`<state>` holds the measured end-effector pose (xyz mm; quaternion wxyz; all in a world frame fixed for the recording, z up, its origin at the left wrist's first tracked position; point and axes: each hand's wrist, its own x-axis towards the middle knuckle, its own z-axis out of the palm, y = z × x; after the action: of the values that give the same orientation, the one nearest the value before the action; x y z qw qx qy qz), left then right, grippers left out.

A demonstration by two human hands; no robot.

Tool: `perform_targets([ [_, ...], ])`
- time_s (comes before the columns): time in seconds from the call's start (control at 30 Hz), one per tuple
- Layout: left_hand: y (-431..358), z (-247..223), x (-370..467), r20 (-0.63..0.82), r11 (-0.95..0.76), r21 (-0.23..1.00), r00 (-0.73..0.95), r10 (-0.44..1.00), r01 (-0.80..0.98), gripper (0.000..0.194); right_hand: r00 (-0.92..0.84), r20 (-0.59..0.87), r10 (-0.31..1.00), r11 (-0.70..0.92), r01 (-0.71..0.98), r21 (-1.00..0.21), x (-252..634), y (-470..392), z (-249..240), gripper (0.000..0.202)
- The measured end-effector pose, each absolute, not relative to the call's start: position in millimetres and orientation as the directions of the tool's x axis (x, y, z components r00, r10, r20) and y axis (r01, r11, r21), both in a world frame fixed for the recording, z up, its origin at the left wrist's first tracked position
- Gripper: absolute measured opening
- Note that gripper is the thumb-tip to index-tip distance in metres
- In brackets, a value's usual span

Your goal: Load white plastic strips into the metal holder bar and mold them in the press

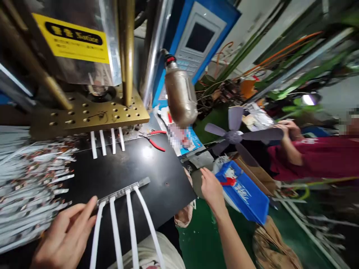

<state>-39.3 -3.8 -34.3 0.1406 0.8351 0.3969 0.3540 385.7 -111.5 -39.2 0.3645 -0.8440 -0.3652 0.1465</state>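
Note:
My left hand (66,237) pinches the left end of a narrow metal bar (120,192) that lies tilted across the black work surface. Several white flat cables (130,228) are set along this bar and hang toward my lap. My right hand (211,188) is in the air beyond the right edge of the surface, with fingers stretched and nothing visible in them. Near it is a blue plastic bin (254,198) with small white and red pieces inside. More white cable ends (102,144) stick out under the press's brass plate (112,116).
A large heap of white cables (30,186) lies at the left. Red-handled pliers (157,142) rest near the press. A bottle-shaped metal canister (181,93) hangs by a blue control panel (193,41). A purple fan (234,136) and a person in a maroon shirt (316,157) are to the right.

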Motion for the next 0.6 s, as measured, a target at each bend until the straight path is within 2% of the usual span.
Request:
perform_targets([
  [0.03,-8,-27,-37,0.480,-0.661,0.498,0.456,0.749,0.562,0.045,0.587,0.093,0.804,-0.377,0.625,-0.684,372,-103,-36,0.029],
  [0.1,-15,-16,-30,0.486,-0.697,0.466,0.501,0.716,0.545,0.047,0.225,0.246,0.943,-0.030,0.792,-0.610,337,-80,-26,0.030],
  [0.17,-17,-7,-20,0.509,-0.735,0.436,0.532,0.677,0.519,0.050,-0.138,0.387,0.912,0.358,0.728,-0.585,298,-54,-14,0.035],
  [0.2,-16,-3,-14,0.523,-0.755,0.421,0.545,0.655,0.503,0.049,-0.251,0.447,0.859,0.492,0.648,-0.581,279,-42,-9,0.038],
  [0.27,-12,3,-3,0.549,-0.780,0.402,0.555,0.624,0.479,0.041,-0.365,0.529,0.766,0.640,0.502,-0.581,249,-24,-3,0.040],
  [0.33,-7,5,7,0.584,-0.784,0.420,0.525,0.619,0.457,0.031,-0.375,0.549,0.746,0.665,0.401,-0.630,230,-14,-3,0.035],
  [0.43,2,5,16,0.596,-0.694,0.549,0.364,0.716,0.466,0.022,-0.238,0.519,0.821,0.571,0.296,-0.766,216,-8,-6,0.030],
  [0.5,7,5,18,0.554,-0.591,0.678,0.223,0.802,0.437,0.021,-0.159,0.469,0.869,0.495,0.310,-0.812,209,-6,-3,0.026],
  [0.6,11,8,17,0.482,-0.481,0.808,0.088,0.872,0.341,0.022,-0.282,0.377,0.882,0.469,0.446,-0.763,191,3,12,0.021],
])
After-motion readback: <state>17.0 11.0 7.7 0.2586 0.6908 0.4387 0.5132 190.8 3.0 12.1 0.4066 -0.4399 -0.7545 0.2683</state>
